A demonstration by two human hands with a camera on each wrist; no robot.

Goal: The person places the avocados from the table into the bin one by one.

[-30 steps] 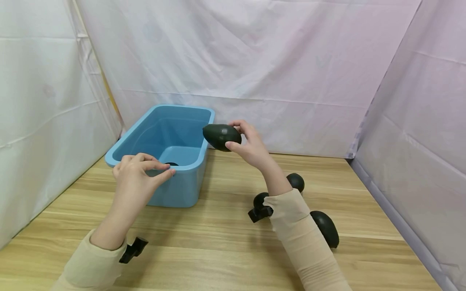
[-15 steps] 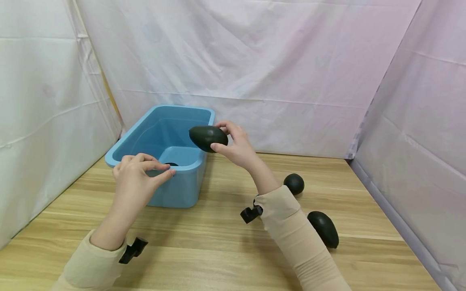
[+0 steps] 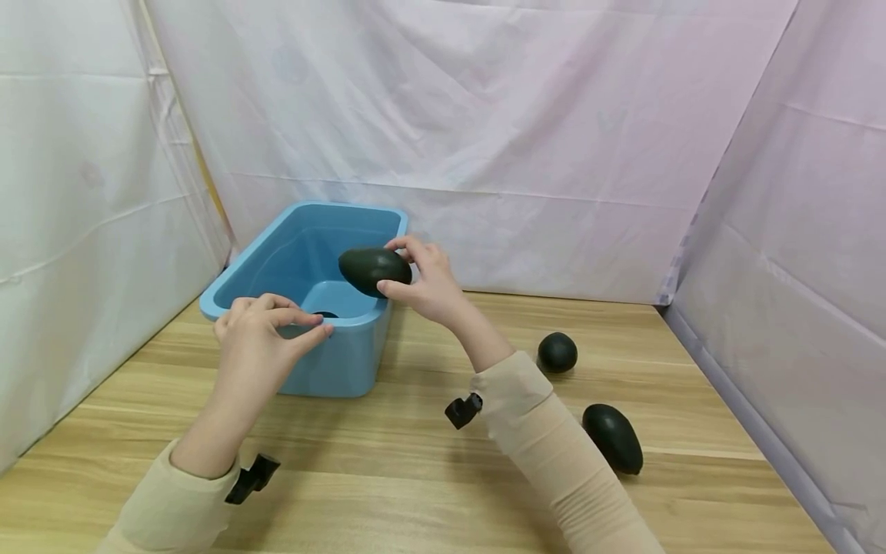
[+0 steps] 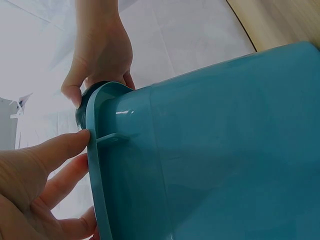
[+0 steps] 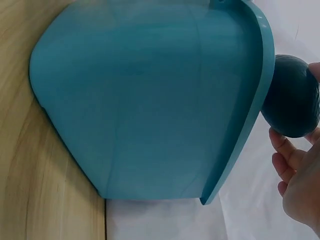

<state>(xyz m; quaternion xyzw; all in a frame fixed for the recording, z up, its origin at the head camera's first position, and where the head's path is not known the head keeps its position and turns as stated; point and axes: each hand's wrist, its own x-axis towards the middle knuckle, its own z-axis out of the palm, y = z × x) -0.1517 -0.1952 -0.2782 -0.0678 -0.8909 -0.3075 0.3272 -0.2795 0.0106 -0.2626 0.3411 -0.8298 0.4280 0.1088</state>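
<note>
My right hand (image 3: 434,286) holds a dark green avocado (image 3: 368,269), its pointed end to the left, over the right rim of the blue plastic bin (image 3: 342,369). The thumb is on the near side and the fingers lie behind. My left hand (image 3: 256,338) pinches the bin's near rim between thumb and fingers. In the left wrist view, its fingers (image 4: 65,180) lie against the rim. Inside the bin, a small part of a dark object (image 3: 327,315) shows just beyond the near rim; the rest is hidden. The right wrist view shows the avocado (image 5: 291,97) overlapping the rim's outer edge.
Two more avocados lie on the wooden table (image 3: 388,477) at right: one seen end-on as round (image 3: 557,353), one elongated (image 3: 614,438) nearer and beside my right sleeve. White curtains (image 3: 484,138) close off the back and both sides. Each cuff carries a black mount (image 3: 462,411).
My right hand has carried the avocado left, from beside the bin to over its right rim. The left hand has stayed at the near rim.
</note>
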